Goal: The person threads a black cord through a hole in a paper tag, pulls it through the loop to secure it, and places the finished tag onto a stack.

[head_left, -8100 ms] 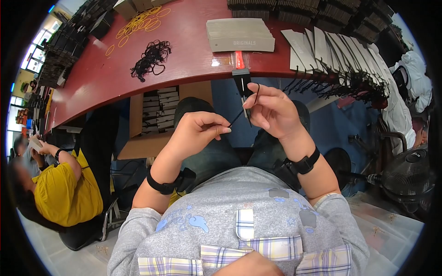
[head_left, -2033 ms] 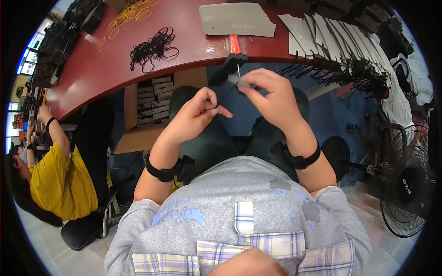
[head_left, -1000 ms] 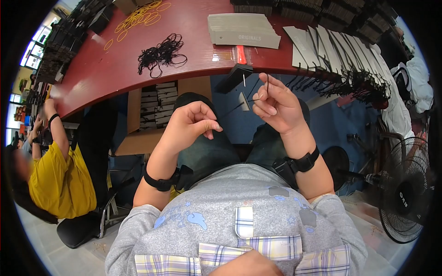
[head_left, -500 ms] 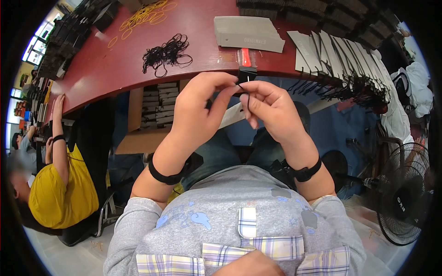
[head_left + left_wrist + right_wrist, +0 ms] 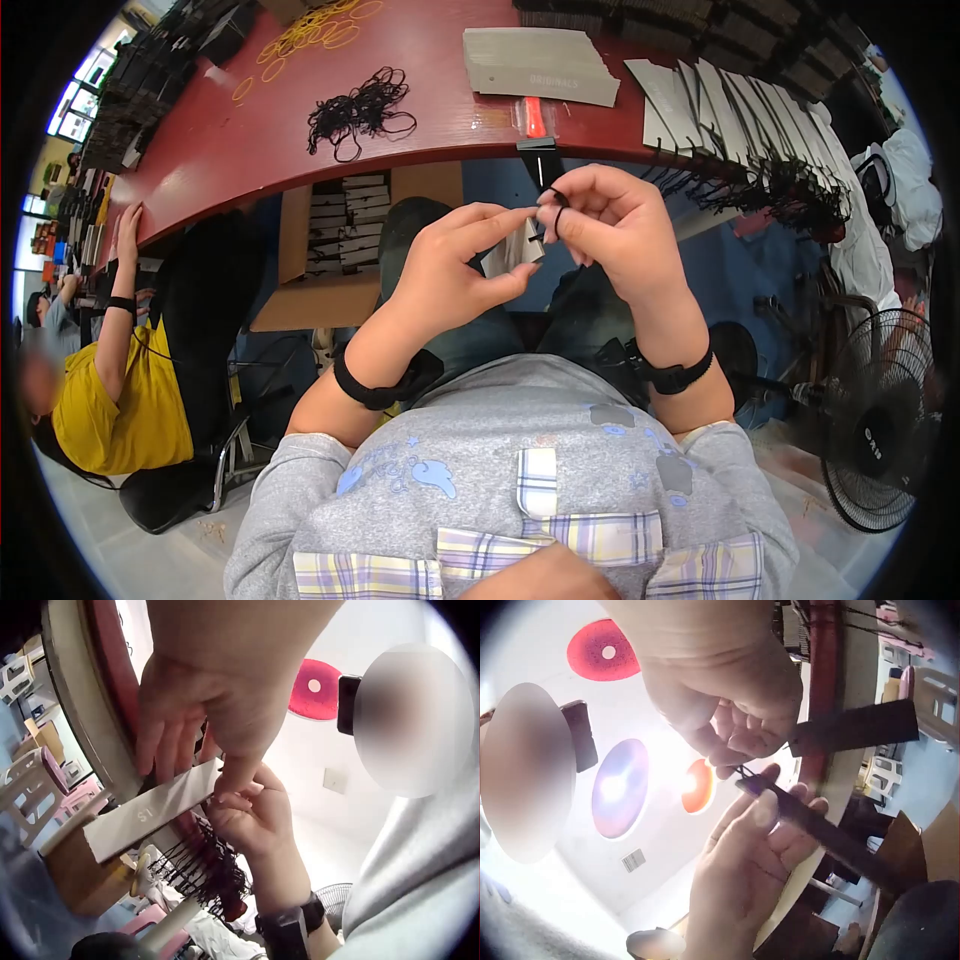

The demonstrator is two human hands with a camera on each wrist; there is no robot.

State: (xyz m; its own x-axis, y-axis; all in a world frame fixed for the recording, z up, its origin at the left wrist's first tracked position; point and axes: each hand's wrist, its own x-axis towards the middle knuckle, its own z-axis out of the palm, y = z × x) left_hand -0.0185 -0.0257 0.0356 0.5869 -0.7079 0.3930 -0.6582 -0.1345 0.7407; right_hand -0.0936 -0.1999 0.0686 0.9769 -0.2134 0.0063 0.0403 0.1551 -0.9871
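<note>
A pale card tag [image 5: 515, 250] is between the thumb and fingers of my left hand [image 5: 450, 262], its end towards my right hand. In the left wrist view the tag [image 5: 154, 814] is long and flat, with small print. A black cord [image 5: 558, 212] loops at its end, pinched by the thumb and fingertips of my right hand [image 5: 625, 235]. The right wrist view shows the cord [image 5: 742, 771] between the two hands. Just beyond them, a thin metal rod [image 5: 540, 172] points from a dark holder [image 5: 537, 145] at the table edge.
On the red table [image 5: 230, 150] lie a black cord tangle [image 5: 360, 110], yellow bands [image 5: 315, 32], a stack of pale cards [image 5: 540, 68] and corded tags [image 5: 715, 115]. Below is an open carton [image 5: 310, 305]; a person in yellow [image 5: 120, 400] sits left, a fan [image 5: 875, 430] stands right.
A second ago the tag hung on the cord from my right hand; my left hand has since moved right and taken hold of it. Lately its thumb has dropped away from my right fingertips.
</note>
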